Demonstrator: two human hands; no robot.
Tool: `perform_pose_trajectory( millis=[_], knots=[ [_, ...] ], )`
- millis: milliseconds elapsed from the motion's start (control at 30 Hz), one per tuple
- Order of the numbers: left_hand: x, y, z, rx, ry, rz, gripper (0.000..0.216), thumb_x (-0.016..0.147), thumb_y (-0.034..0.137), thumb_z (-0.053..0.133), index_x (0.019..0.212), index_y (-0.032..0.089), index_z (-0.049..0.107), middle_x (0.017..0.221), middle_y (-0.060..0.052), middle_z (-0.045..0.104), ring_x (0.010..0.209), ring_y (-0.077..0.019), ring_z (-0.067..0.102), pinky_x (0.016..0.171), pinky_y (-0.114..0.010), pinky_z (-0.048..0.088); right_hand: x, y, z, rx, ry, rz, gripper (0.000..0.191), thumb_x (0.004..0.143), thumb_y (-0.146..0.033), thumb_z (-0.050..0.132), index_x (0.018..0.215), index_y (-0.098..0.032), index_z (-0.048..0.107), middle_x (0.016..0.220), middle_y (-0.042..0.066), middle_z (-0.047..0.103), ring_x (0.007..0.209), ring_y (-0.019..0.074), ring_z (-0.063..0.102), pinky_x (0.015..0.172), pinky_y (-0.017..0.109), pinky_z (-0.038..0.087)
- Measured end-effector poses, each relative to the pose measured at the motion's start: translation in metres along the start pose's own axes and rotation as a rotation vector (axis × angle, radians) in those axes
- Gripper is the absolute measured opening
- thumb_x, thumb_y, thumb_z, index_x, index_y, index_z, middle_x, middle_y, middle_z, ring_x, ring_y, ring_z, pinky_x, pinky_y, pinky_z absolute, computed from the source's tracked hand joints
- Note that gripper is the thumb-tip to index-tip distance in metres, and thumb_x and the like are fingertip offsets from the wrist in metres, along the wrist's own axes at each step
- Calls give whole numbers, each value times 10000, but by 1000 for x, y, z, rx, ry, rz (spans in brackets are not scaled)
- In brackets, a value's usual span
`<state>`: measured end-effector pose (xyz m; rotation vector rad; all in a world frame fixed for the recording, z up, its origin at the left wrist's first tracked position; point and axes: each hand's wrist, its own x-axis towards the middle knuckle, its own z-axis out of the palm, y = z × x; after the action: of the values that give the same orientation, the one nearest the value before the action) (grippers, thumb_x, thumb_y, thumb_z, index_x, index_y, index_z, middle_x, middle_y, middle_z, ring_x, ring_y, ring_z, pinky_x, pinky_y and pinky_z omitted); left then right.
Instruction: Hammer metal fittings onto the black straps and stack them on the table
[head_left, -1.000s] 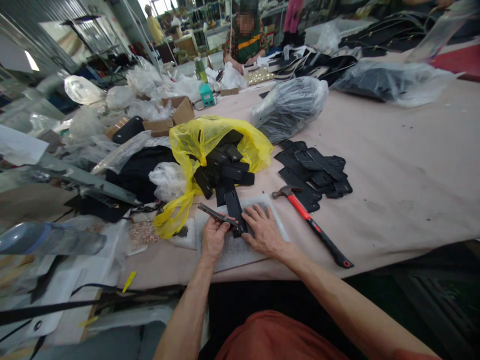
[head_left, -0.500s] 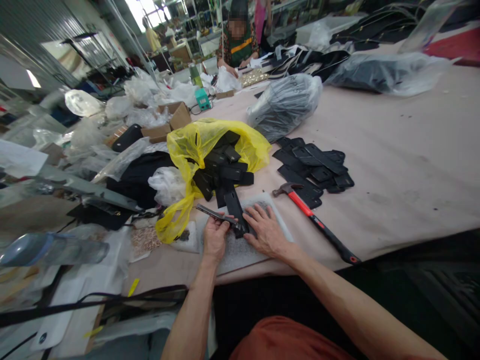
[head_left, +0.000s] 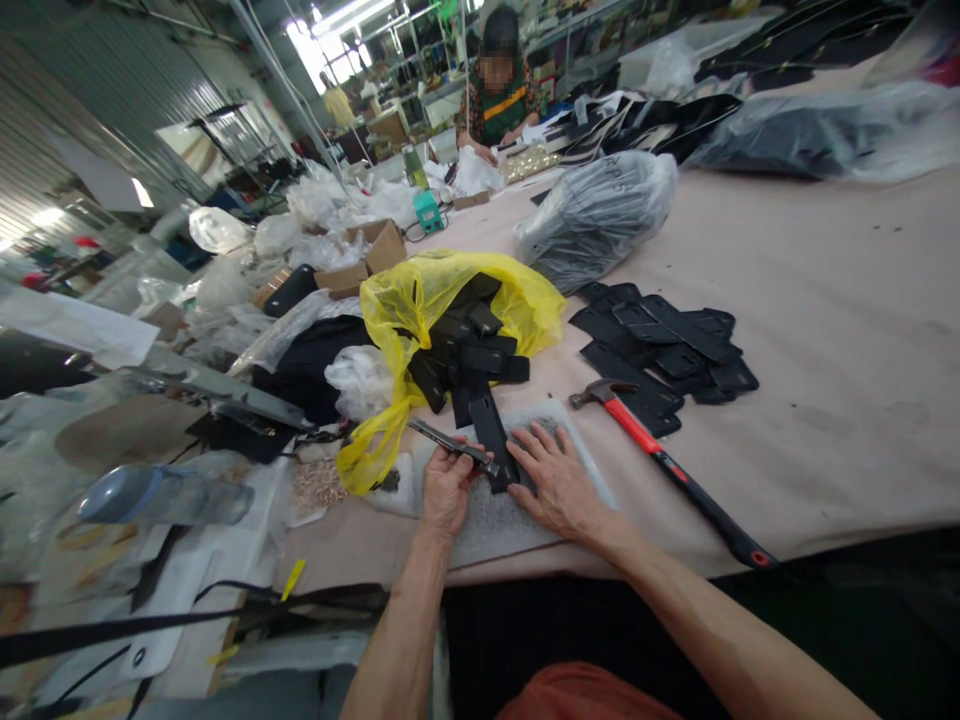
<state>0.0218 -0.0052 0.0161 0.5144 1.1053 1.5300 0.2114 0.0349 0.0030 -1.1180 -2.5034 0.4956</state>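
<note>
My left hand (head_left: 445,483) is closed around a thin dark metal tool (head_left: 450,444) whose tip meets a black strap piece (head_left: 491,436). That strap lies on a grey pad (head_left: 499,505) near the table's front edge. My right hand (head_left: 559,482) rests flat on the pad, fingers spread, pressing beside the strap's lower end. Just behind, a yellow plastic bag (head_left: 420,300) spills more black strap pieces (head_left: 469,355) onto the table.
A red-handled hammer (head_left: 660,460) lies right of the pad. Several black pieces (head_left: 664,345) are stacked beyond it. A clear bag of dark goods (head_left: 600,215) sits further back. Plastic bags and boxes (head_left: 360,255) crowd the left. Another person (head_left: 501,85) works at the far end.
The view has shifted a little, so everything sits slightly lower and to the right. Both hands stay on the strap and pad as before.
</note>
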Motion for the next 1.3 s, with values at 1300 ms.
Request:
perform_pose_trajectory(
  millis=[1300],
  knots=[
    [-9,-24,2,865,21,420,149,820,218,643,948,233,719,939,-35,737,903,-221,679,859,-343,535,1,0,-6,38,1,26,603,828,-391,611,1379,-173,500,1482,112,450,1407,355,270,1160,594,126]
  ],
)
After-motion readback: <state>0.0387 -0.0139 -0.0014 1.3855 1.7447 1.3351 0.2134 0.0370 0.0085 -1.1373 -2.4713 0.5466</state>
